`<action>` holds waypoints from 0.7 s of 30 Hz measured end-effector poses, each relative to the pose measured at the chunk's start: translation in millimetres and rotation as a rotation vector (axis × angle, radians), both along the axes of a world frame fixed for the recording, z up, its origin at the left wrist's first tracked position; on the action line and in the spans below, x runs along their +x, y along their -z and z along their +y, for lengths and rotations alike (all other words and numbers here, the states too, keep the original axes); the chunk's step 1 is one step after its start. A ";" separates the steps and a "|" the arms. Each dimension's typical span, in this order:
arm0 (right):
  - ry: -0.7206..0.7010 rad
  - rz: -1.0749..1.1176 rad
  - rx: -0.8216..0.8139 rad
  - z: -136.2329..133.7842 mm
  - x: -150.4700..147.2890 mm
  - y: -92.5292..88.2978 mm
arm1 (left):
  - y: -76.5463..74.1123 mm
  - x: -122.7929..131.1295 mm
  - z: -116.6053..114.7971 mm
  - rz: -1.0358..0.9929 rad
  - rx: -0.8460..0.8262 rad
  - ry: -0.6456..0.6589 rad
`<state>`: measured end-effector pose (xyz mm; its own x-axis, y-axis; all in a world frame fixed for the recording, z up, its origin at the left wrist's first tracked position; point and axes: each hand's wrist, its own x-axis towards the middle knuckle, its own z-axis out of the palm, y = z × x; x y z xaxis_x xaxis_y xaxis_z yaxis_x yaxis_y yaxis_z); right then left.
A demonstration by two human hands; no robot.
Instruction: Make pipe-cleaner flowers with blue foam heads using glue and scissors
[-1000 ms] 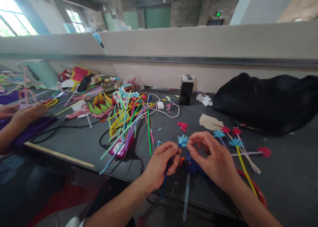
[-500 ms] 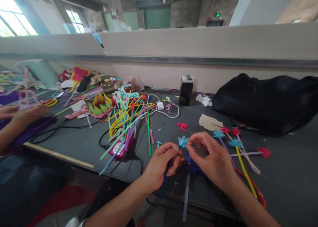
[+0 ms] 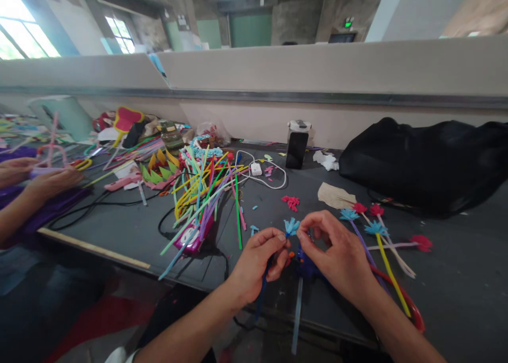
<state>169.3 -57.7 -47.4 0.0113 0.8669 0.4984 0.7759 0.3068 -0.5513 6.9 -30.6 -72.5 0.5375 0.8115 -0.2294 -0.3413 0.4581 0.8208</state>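
Observation:
My left hand (image 3: 262,260) is closed round the dark blue stem (image 3: 261,294) of a light blue flower (image 3: 291,226), which looks made of pipe cleaner pieces. The bloom stands upright just above the thumb and fingertips. At its right edge my right hand (image 3: 333,246) has thumb and forefinger pinched together; what lies between them, if anything, is hidden. Partly covered by that hand, a blue glue gun (image 3: 307,265) rests on the table, a clear glue stick (image 3: 297,315) jutting from it toward me.
Finished red and blue flowers (image 3: 375,228) lie right of my hands, below a black bag (image 3: 420,167). Red pieces (image 3: 291,202) lie ahead. A heap of coloured pipe cleaners (image 3: 202,193) covers a pink power strip (image 3: 193,238). Another person's hands (image 3: 47,180) work at far left.
My hands have barely moved; both keep their place at the blue flower. At far left the other person's hands and the pink piece they hold have shifted slightly right.

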 end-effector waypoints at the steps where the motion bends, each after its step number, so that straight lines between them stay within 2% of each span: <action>1: -0.001 0.004 -0.004 -0.1 0.0 -0.1 | -0.1 0.2 0.0 -0.002 -0.003 -0.003; 12: -0.041 0.068 -0.024 -1.6 0.7 -2.7 | 1.7 -1.0 0.6 -0.022 -0.028 -0.018; 21: -0.011 0.061 -0.024 -0.8 0.0 -1.6 | 2.7 -0.8 1.4 -0.002 -0.001 -0.010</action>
<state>169.4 -58.5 -45.9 0.0315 0.8789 0.4761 0.7372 0.3012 -0.6049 6.2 -29.2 -75.2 0.5295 0.8167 -0.2293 -0.3481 0.4556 0.8193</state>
